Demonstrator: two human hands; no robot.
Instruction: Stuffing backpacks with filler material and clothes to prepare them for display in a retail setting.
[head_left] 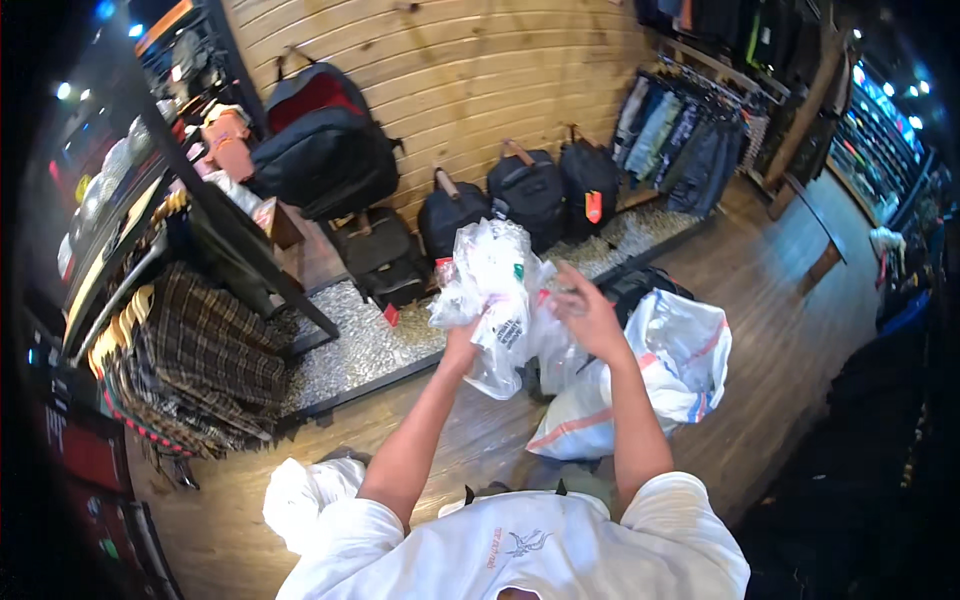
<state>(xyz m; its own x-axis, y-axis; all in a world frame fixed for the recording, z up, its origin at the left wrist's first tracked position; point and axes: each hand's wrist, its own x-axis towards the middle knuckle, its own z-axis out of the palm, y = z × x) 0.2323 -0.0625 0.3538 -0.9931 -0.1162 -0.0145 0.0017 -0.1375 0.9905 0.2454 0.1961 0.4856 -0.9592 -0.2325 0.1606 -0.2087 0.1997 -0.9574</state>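
Head camera view, and from where I stand the eye goes first to a bundle of clear plastic bags [500, 285], crumpled and glossy, held up in front of the person's chest above the floor. The left hand [463, 347] is closed on its lower left side, some of the fingers lost behind the plastic. At the other side, the right hand [587, 312] is raised with its fingers bent and partly spread, right up against the loose film; I can't tell whether it pinches any of it.

Just beyond the right forearm, a white woven sack [570, 425] with red and blue stripes sits on the wooden floor [765, 300], its mouth gaping. Something black, perhaps a bag, shows behind it. To the person's left, a white bundle [300, 498] lies on the floor near the white shirt sleeve.

Ahead runs a gravel strip [350, 335] with dark edging, and along it stand several dark bags [528, 190] against a plank wall [450, 85]. A large black backpack [330, 160] with a red lining rises above an olive one. Plaid shirts [215, 345] hang on a rack at left, while shorts [665, 135] hang in a row at far right.
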